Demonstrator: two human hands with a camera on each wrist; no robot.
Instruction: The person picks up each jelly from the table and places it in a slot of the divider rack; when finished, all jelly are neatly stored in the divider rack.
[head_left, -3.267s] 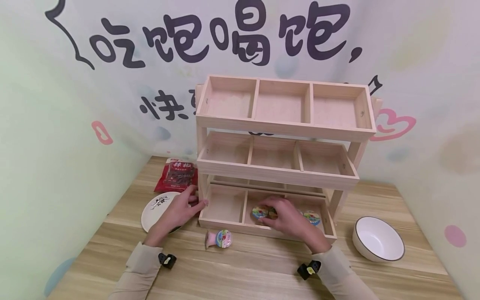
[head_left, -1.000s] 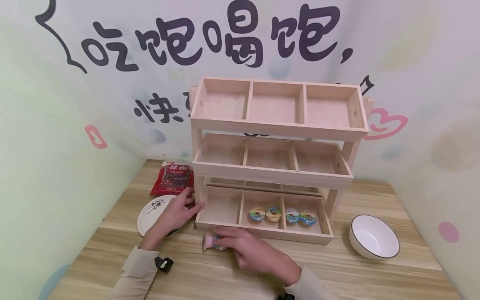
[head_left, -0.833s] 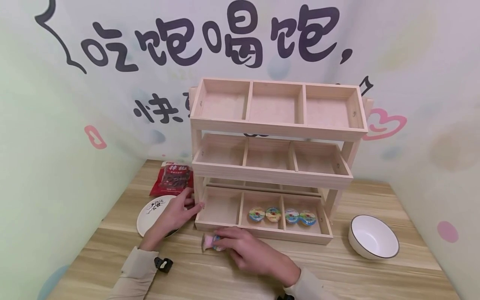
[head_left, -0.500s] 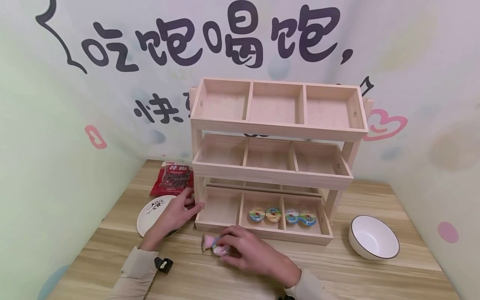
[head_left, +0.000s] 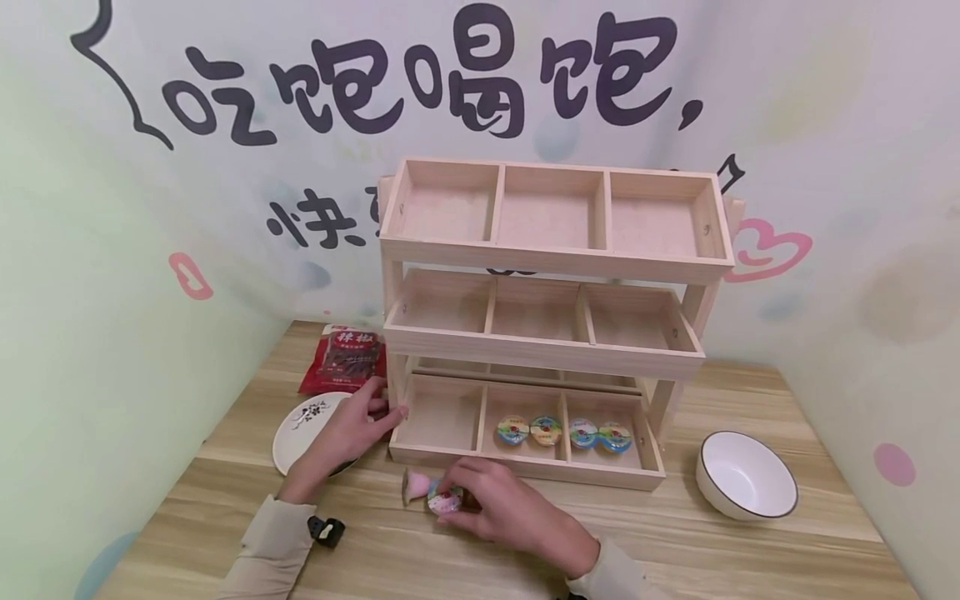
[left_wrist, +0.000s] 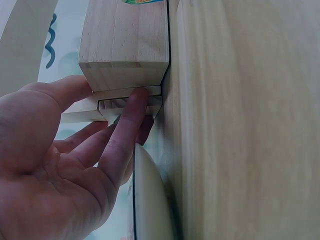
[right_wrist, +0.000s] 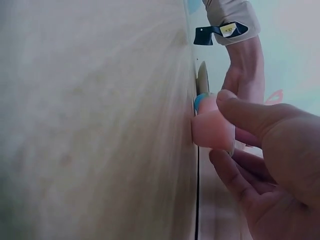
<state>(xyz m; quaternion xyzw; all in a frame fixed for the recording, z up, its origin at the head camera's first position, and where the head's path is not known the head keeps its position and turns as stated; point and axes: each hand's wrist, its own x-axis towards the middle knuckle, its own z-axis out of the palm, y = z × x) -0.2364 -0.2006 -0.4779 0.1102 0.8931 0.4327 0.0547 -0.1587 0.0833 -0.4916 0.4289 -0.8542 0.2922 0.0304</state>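
Note:
A three-tier wooden rack point(head_left: 540, 362) with divided trays stands on the table. My left hand point(head_left: 350, 427) rests against its lower left end; in the left wrist view the thumb touches the tray's end and the fingers point(left_wrist: 132, 112) reach over the post, palm showing. In front of the bottom tray, my right hand point(head_left: 504, 506) pinches a small jelly cup point(head_left: 445, 497) with a printed lid; its pink body point(right_wrist: 212, 129) sits between thumb and fingers in the right wrist view. A second pink jelly cup point(head_left: 417, 484) lies on its side, left of it.
Several jelly cups point(head_left: 546, 431) sit in the bottom tray's middle and right compartments. A patterned white plate point(head_left: 300, 419) and a red packet point(head_left: 348, 357) lie left of the rack. A white bowl point(head_left: 750, 475) stands at the right. A printed cloth hangs behind.
My right hand has come out of the bottom tray's middle compartment to the jelly cups in front. Its fingers have shifted slightly, showing more of the lid. The left hand stays at the rack.

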